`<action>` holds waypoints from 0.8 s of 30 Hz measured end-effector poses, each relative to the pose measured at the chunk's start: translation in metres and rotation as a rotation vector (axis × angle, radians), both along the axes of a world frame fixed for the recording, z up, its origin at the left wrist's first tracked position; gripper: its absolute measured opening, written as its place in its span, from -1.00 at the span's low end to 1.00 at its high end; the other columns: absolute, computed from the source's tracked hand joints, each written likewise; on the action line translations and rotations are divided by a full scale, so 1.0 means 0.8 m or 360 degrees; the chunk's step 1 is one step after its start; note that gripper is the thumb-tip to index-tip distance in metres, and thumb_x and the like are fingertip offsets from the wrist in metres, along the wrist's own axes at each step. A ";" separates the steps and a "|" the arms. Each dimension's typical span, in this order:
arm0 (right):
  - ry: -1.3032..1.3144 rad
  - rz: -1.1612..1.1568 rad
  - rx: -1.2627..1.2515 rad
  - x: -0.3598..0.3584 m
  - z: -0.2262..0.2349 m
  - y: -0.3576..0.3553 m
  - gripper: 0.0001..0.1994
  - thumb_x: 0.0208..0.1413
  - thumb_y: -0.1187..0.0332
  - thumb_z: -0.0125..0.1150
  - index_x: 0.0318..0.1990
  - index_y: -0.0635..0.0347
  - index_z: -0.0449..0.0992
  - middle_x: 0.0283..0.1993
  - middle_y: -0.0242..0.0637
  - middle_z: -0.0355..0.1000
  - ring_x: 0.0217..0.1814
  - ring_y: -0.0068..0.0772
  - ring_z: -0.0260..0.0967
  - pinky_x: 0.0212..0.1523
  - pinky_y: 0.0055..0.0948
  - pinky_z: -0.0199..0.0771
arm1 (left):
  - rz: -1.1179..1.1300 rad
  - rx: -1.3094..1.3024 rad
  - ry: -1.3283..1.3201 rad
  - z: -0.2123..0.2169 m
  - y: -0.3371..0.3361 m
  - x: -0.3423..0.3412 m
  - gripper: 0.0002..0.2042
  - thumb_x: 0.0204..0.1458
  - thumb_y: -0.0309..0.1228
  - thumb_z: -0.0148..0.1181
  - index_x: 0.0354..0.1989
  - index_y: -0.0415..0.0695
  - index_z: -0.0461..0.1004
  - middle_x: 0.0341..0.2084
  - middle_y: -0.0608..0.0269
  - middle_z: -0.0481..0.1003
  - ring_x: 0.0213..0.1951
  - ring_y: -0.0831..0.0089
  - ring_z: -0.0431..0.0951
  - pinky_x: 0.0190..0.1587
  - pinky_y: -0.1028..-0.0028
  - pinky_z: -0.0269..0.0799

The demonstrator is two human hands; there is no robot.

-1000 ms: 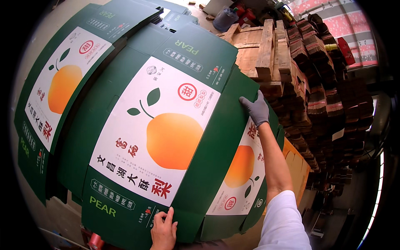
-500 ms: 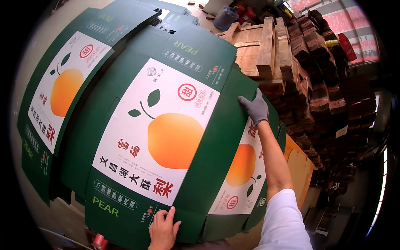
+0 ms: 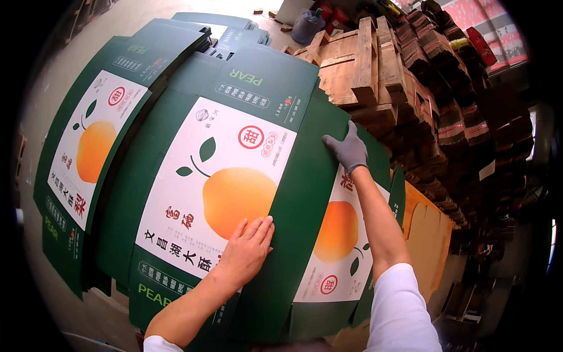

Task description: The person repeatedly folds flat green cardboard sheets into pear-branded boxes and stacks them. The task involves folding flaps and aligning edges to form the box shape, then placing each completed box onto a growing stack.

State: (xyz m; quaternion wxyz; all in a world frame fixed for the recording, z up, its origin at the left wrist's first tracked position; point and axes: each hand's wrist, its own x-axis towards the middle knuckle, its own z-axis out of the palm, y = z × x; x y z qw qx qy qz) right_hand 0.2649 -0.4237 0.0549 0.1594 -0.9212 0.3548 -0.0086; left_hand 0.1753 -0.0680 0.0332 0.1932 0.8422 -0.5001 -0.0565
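A large flat green carton sheet (image 3: 293,199), printed with white panels and yellow pears, lies in front of me on other sheets. My bare left hand (image 3: 251,243) rests flat on its middle panel, over the lower part of the big pear, fingers stretched out. Toward the far right, my right hand (image 3: 350,151) in a grey glove lies on the sheet near its edge, thumb spread away from the fingers. Neither palm shows. A second pile of matching carton sheets (image 3: 126,158) stands close on the left.
Wooden pallets (image 3: 343,67) stand beyond the sheets at the right. Tall stacks of folded brown cardboard (image 3: 434,117) rise behind them. A tan board (image 3: 425,234) lies right of my right arm. A large bluish bottle (image 3: 308,26) stands at the back.
My left hand has moved from the sheet's near edge up and right onto the pear panel, flattening out. The right hand stays near the far edge; the view has shifted slightly.
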 end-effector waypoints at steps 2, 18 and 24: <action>-0.0131 0.0011 0.0066 -0.009 -0.007 -0.017 0.01 -0.15 -0.21 0.33 0.39 0.20 0.09 0.15 0.11 0.42 0.17 0.09 0.41 0.17 -0.21 0.37 | 0.0013 0.0009 0.0014 0.002 -0.002 0.001 -0.51 0.08 -0.28 0.20 0.16 -0.26 0.38 0.23 0.14 0.32 0.27 0.25 0.25 0.30 0.15 0.16; -0.0433 0.1141 -0.0614 -0.025 -0.045 0.107 -0.58 0.12 0.15 0.18 0.03 0.25 0.51 0.15 -0.11 0.44 0.17 -0.07 0.36 0.15 -0.19 0.28 | 0.0026 -0.0195 0.0162 -0.012 0.007 0.003 -0.51 0.06 -0.27 0.22 0.14 -0.26 0.40 0.20 0.13 0.35 0.23 0.27 0.31 0.23 0.19 0.24; -0.0389 0.1171 -0.0567 -0.019 -0.045 0.113 -0.61 0.12 0.21 0.15 -0.01 0.35 0.47 0.10 0.01 0.42 0.12 0.02 0.35 0.16 -0.11 0.30 | 0.0047 -0.0260 0.0173 -0.016 0.002 0.005 -0.51 0.04 -0.28 0.25 0.13 -0.24 0.41 0.17 0.14 0.38 0.21 0.26 0.33 0.21 0.20 0.26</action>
